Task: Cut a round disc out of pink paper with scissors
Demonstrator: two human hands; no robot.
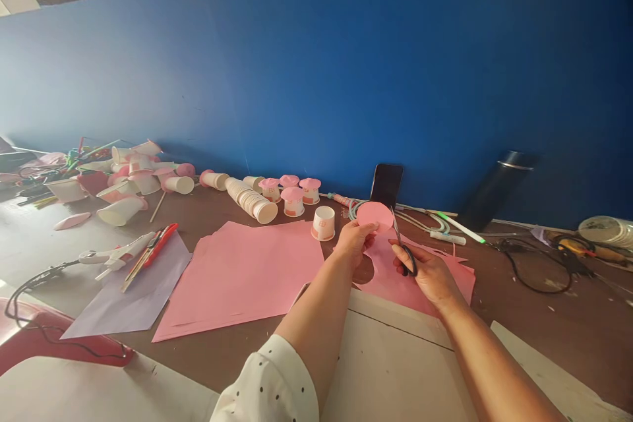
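Observation:
A pink paper circle (374, 215) is pinched in my left hand (355, 241), held up above the table. My right hand (426, 270) grips black-handled scissors (408, 256), their blades pointing up at the circle's right edge. Under my hands lies a pink sheet (435, 287) with a rounded cutout. Just left of my left hand stands a white paper cup (323, 223). Behind it are several cups with pink paper tops (293, 200). A stack of pink paper (247, 270) lies to the left.
A row of nested cups (252, 200) lies behind the pink stack. At left are a glue gun (116, 254), a red utility knife (161, 244), lilac paper (133, 297) and piled cups. A phone (386, 184), cables and a dark bottle (497, 191) stand along the blue partition (316, 79).

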